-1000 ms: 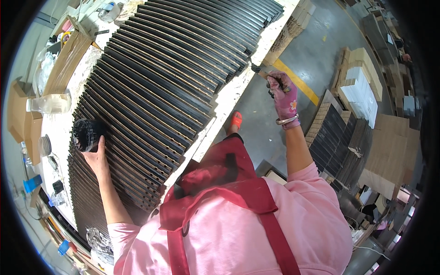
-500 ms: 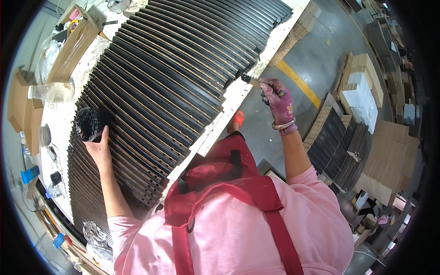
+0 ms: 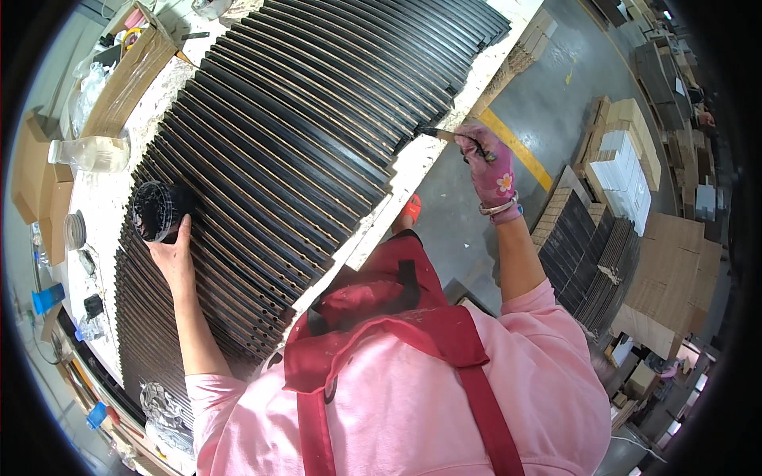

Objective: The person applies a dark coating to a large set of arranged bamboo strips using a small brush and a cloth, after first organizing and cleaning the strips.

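Note:
Long black strips [image 3: 294,119] lie side by side in rows over the table, with light brown lines between them. My bare left hand [image 3: 171,247] is wrapped round a clear plastic jar [image 3: 155,211] smeared inside with black paint, held over the strips at the left. At the table's right edge my right hand [image 3: 484,155], in a stained pink glove with a flower on it, is closed round the handle of a paintbrush [image 3: 443,135]. The brush's dark tip touches or hovers just over the strip ends; I cannot tell which.
A plastic bottle [image 3: 91,154], a roll of tape [image 3: 75,231] and an open cardboard box [image 3: 127,83] stand along the table's left side. Right of the table, stacked dark boards [image 3: 567,234], white panels [image 3: 619,178] and cardboard [image 3: 667,278] stand on the grey floor.
My right hand has shifted slightly right and turned, so more of the brush handle shows. The brush tip stays by the strip ends. My left hand and the jar have barely moved.

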Demonstrator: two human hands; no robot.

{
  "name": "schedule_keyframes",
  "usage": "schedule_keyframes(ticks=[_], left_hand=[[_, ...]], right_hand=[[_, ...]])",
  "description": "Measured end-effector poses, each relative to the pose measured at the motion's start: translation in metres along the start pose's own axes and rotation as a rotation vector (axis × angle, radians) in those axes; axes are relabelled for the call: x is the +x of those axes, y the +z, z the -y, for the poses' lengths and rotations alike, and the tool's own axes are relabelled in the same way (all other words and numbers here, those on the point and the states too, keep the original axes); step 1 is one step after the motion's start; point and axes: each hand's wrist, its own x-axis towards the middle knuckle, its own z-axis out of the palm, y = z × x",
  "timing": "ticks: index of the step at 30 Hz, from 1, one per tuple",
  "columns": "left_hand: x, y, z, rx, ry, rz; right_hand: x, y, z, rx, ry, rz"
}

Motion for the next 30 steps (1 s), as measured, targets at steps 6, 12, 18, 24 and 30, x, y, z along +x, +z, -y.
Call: schedule_keyframes(ticks=[6,12,18,24,30], left_hand=[[0.003,0.001,0.007,-0.007,0.008,0.008],[0.000,0.001,0.000,0.000,0.020,-0.004],[0.003,0.002,0.012,-0.019,0.035,-0.009],[0.004,0.000,0.020,0.023,0.011,0.001],[0.004,0.000,0.016,0.030,0.009,-0.014]], right_hand=[[0.004,0.003,-0.013,-0.025,0.002,0.013],[-0.007,-0.017,-0.011,0.196,0.175,-0.045],[-0.009,-0.008,0.010,0.375,0.232,0.100],[0.001,0.002,0.001,0.158,0.101,0.191],[-0.012,-0.002,-0.005,0.302,0.202,0.135]])
